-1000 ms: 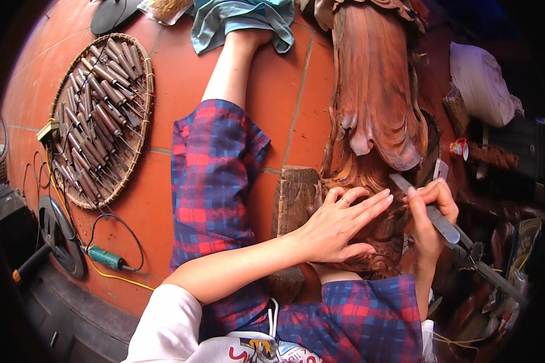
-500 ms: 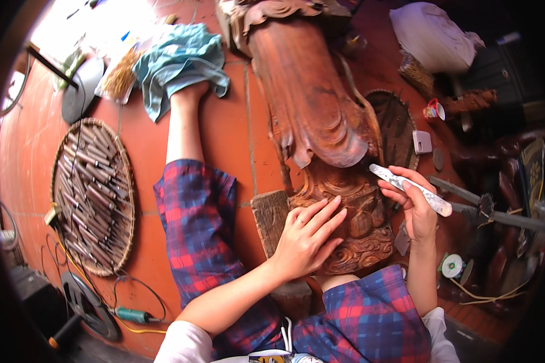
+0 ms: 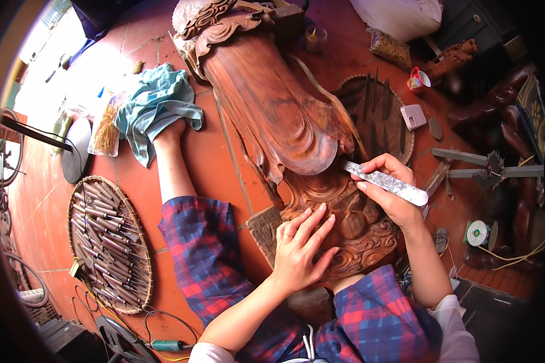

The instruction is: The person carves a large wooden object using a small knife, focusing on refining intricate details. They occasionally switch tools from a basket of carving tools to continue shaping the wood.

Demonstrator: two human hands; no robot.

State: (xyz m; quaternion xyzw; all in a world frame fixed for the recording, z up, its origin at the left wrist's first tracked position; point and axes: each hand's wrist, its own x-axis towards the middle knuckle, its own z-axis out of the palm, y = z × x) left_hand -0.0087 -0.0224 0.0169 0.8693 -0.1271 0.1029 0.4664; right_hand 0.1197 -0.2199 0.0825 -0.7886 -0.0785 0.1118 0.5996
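A large reddish-brown wood carving (image 3: 272, 103) lies lengthwise in front of me, with smooth drapery-like folds above and swirling relief at its near end. My left hand (image 3: 303, 245) rests on that relief, its fingers spread and holding nothing. In my right hand (image 3: 390, 187) is a flat, white, grey-speckled stick-like tool (image 3: 399, 187), gripped between thumb and fingers. Its dark tip reaches the recess under the lower edge of the smooth folds; I cannot make out the tip's exact shape. A rough wooden block (image 3: 263, 236) sits beside the carving's near left side.
Left of my leg, a round woven basket (image 3: 147, 260) holds many wooden-handled carving chisels (image 3: 106, 242). A teal cloth (image 3: 157, 109) drapes over my foot. On the right are a dark tray (image 3: 409, 142) with long tools, a red-and-white cup (image 3: 418, 80) and a metal stand (image 3: 466, 157).
The view has turned, so the carving leans more to the left. My right hand and tool have moved inward, the tool tip farther left under the folds. My left hand stays on the relief.
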